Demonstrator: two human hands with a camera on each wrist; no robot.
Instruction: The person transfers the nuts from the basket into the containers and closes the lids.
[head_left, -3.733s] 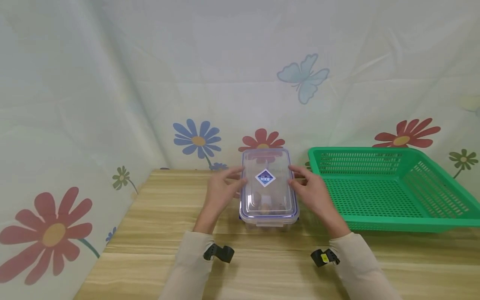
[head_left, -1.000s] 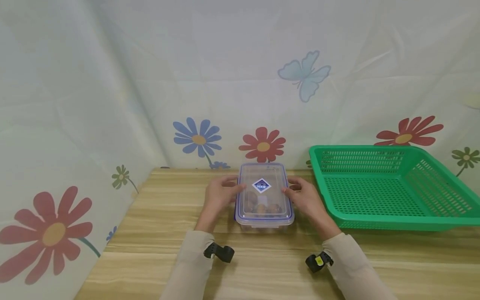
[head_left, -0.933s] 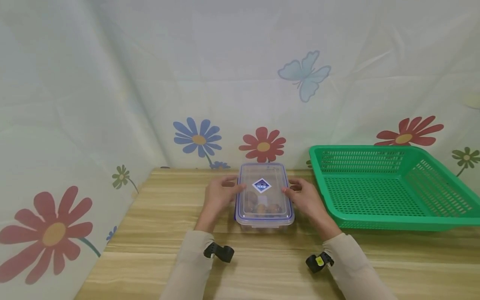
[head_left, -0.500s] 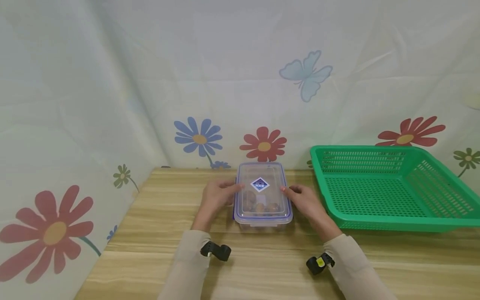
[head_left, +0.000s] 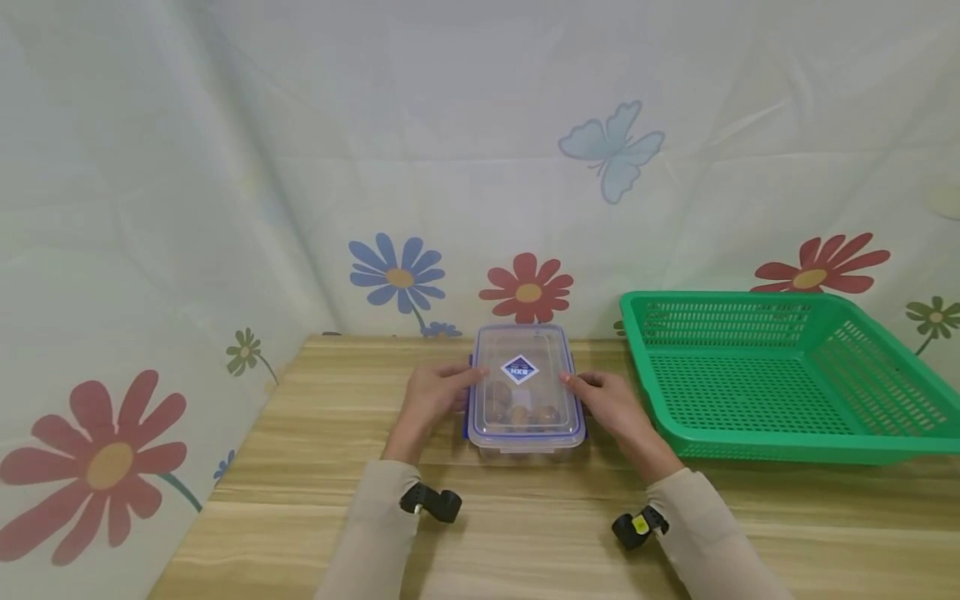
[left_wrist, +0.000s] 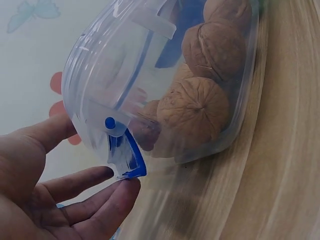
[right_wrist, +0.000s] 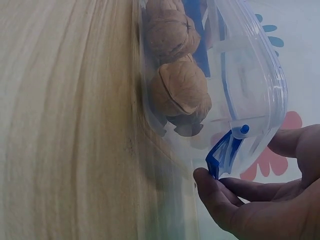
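Note:
A clear lidded food container (head_left: 537, 392) with a blue seal and a diamond label stands on the wooden table, several walnuts (left_wrist: 195, 107) inside it. On its left side, my left hand (head_left: 433, 396) has its thumb at the lid's edge and its fingertips at the lower end of a blue side latch (left_wrist: 132, 155), which swings out from the wall. My right hand (head_left: 613, 407) holds the opposite side likewise, thumb on the lid rim and fingertips against the other blue latch (right_wrist: 222, 152), also angled outward. From the head view, most of the fingers are hidden under the lid's edges.
A large green plastic basket (head_left: 738, 446) with perforated walls stands right of the container, close to my right hand. Behind the wooden table (head_left: 315, 500) hangs a pale curtain (head_left: 450, 125) printed with flowers and a butterfly.
Since the oldest frame the container has come lower and nearer, and both hands followed it. Lately it shifted slightly left, and its side latches now stick out more.

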